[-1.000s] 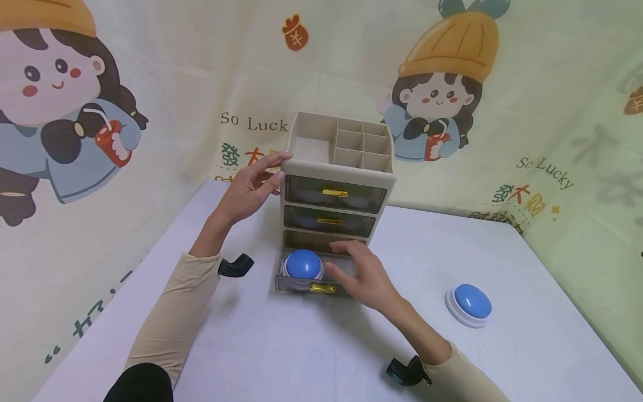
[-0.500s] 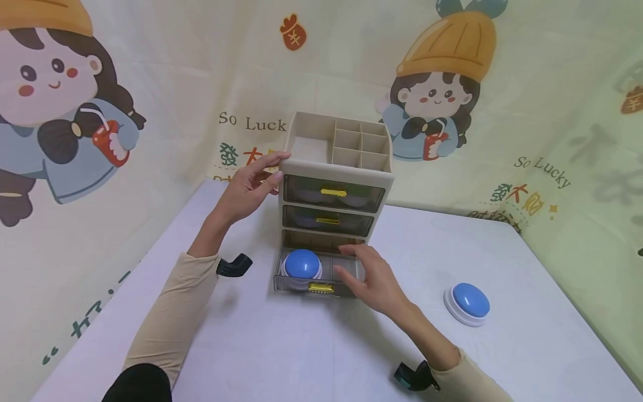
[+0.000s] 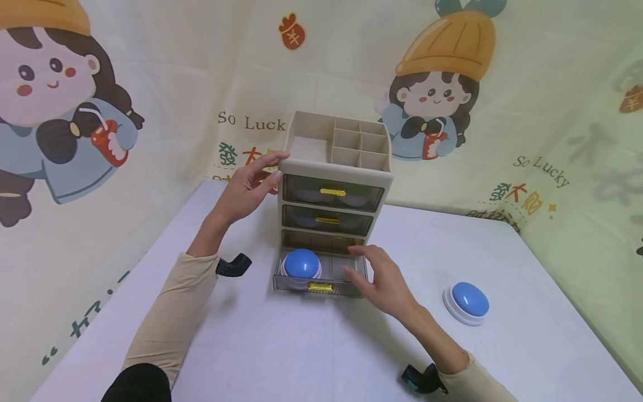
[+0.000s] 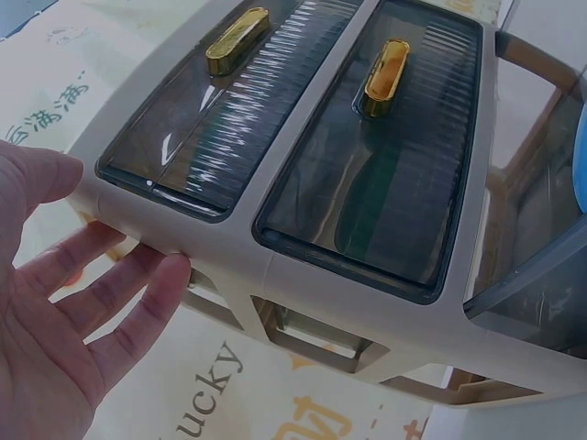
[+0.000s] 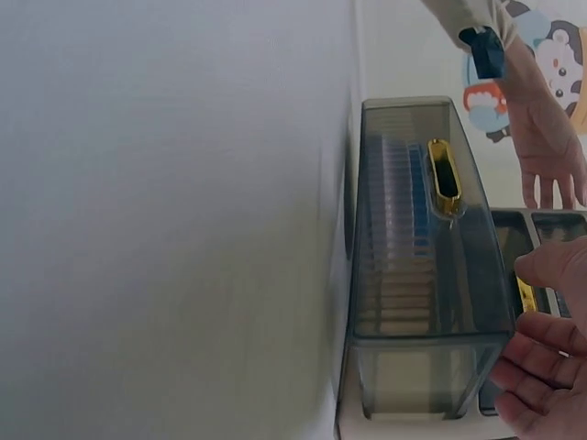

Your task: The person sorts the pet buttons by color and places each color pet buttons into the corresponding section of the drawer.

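A cream desktop organizer (image 3: pixel 336 169) stands on the table, its bottom drawer (image 3: pixel 293 285) pulled out towards me. In that drawer's left part sits a blue dome push button (image 3: pixel 302 263) with a white base. My left hand (image 3: pixel 246 190) touches the organizer's upper left side; in the left wrist view its fingertips (image 4: pixel 170 270) rest along the side frame. Over the right side of the drawer hovers my right hand (image 3: pixel 385 283), thumb and fingers spread with nothing between them. The right wrist view shows it beside the drawer's smoky clear front (image 5: pixel 394 165).
Another blue push button (image 3: pixel 469 300) lies on the white table (image 3: pixel 281 346) to the right. The organizer's upper two drawers are closed, with gold handles (image 3: pixel 332 191); its top tray has several compartments. A printed cloth (image 3: pixel 341 56) hangs behind.
My right hand has moved rightward, away from the blue push button in the drawer, uncovering more of the drawer's right part. The left hand stays at the organizer's side.
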Demonstrator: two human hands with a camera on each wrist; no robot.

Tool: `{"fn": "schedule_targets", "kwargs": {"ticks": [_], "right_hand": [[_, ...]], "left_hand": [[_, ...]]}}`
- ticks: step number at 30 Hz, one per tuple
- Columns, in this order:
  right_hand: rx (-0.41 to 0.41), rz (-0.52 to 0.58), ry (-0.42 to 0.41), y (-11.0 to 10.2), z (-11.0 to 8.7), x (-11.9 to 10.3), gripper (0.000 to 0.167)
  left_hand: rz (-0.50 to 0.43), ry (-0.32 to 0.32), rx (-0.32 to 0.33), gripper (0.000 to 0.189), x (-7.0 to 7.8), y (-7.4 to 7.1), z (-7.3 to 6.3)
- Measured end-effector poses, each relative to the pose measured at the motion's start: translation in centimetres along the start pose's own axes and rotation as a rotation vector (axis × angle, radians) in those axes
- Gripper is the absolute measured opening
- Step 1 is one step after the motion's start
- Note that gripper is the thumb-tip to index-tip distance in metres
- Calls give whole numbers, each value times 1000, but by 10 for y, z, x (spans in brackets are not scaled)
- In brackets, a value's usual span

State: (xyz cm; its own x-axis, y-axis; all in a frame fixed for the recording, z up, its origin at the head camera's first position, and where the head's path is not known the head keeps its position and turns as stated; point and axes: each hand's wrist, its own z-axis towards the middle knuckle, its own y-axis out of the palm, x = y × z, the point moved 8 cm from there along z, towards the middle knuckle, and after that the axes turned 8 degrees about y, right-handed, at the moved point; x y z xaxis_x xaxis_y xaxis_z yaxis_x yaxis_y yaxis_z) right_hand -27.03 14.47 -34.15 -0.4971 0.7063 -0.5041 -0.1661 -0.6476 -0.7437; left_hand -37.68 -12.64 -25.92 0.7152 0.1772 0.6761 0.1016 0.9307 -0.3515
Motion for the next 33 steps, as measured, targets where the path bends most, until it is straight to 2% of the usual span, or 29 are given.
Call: {"fn": "schedule_targets", "kwargs": {"ticks": [11,19,33], "right_hand": [[27,-33,43,-11,-7,12,41],[71,-47,28,-17,-13,20,36],[54,-89,47,-20,-21,33,36]], "left_hand": [[-14,8,3,43,1,0,0],[-8,12,3,43,0,0,0],[-20,0,1,43,0,1,0]]}}
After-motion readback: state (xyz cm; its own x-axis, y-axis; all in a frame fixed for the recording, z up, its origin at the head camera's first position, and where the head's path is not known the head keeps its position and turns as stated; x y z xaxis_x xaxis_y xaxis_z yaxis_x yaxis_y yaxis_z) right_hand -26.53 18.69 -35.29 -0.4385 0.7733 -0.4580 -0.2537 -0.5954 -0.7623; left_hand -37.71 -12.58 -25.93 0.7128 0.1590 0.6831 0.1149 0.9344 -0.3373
